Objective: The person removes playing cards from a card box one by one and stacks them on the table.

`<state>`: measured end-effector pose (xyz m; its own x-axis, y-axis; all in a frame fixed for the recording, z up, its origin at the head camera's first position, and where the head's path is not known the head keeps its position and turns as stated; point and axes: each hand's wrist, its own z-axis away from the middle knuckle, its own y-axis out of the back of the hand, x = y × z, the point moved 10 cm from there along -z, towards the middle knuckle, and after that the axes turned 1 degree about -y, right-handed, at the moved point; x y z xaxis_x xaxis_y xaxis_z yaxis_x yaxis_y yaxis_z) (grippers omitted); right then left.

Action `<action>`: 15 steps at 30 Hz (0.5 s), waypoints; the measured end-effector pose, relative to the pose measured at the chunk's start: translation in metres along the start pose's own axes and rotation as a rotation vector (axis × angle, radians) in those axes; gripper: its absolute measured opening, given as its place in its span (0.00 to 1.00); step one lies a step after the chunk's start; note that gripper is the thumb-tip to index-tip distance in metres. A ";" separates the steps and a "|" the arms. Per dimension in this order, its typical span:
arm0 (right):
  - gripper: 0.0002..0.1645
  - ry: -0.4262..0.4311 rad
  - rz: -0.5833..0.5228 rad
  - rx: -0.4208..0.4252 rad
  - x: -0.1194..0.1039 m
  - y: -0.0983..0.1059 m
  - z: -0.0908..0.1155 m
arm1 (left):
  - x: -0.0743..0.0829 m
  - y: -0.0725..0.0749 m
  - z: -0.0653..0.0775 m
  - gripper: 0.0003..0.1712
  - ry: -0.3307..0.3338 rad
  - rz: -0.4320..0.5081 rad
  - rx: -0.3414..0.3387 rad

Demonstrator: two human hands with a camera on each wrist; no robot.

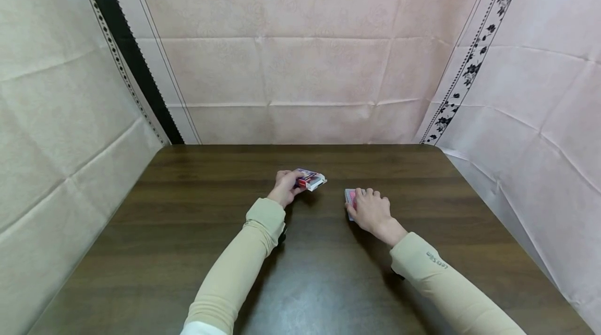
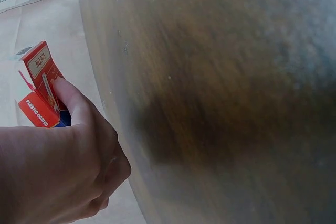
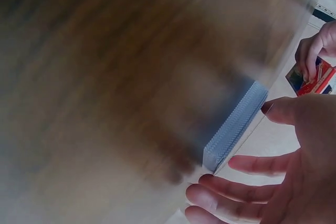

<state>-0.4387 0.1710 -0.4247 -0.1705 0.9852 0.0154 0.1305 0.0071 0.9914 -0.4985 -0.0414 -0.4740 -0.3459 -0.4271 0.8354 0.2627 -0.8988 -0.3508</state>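
Observation:
My left hand (image 1: 285,187) grips a red, white and blue playing card box (image 1: 312,180) by its near end, raised over the table. In the left wrist view the box (image 2: 39,109) shows a lifted red end flap and the words "PLASTIC COATED". To the right, a deck of cards (image 1: 350,198) with a pink back lies on the table, partly hidden under my right hand (image 1: 374,211). Its fingers are loosely spread in the right wrist view, with the thumb tip right at the edge of the deck (image 3: 236,127).
The dark wooden table (image 1: 225,272) fills the area below both arms. Pale cloth (image 1: 324,74) hangs behind its far edge, and more cloth (image 1: 530,90) with a black floral border drapes the sides.

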 end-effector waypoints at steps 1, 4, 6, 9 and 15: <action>0.34 -0.003 -0.001 0.003 0.000 0.000 0.000 | 0.000 0.000 0.000 0.27 0.002 -0.006 0.001; 0.34 -0.009 0.002 0.014 0.001 0.000 0.000 | 0.001 0.000 -0.001 0.27 0.005 -0.018 0.001; 0.34 -0.009 0.005 0.017 0.001 0.000 0.000 | 0.001 -0.001 -0.001 0.27 0.006 -0.015 -0.002; 0.35 -0.007 0.005 0.023 0.001 0.000 0.000 | 0.000 -0.002 0.000 0.27 0.007 -0.004 -0.010; 0.35 0.066 -0.030 0.149 -0.014 0.022 -0.004 | -0.001 -0.004 0.002 0.26 -0.006 0.008 -0.011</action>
<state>-0.4369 0.1563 -0.4024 -0.2401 0.9708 -0.0002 0.2673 0.0663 0.9613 -0.4970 -0.0376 -0.4725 -0.3381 -0.4342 0.8350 0.2553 -0.8963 -0.3627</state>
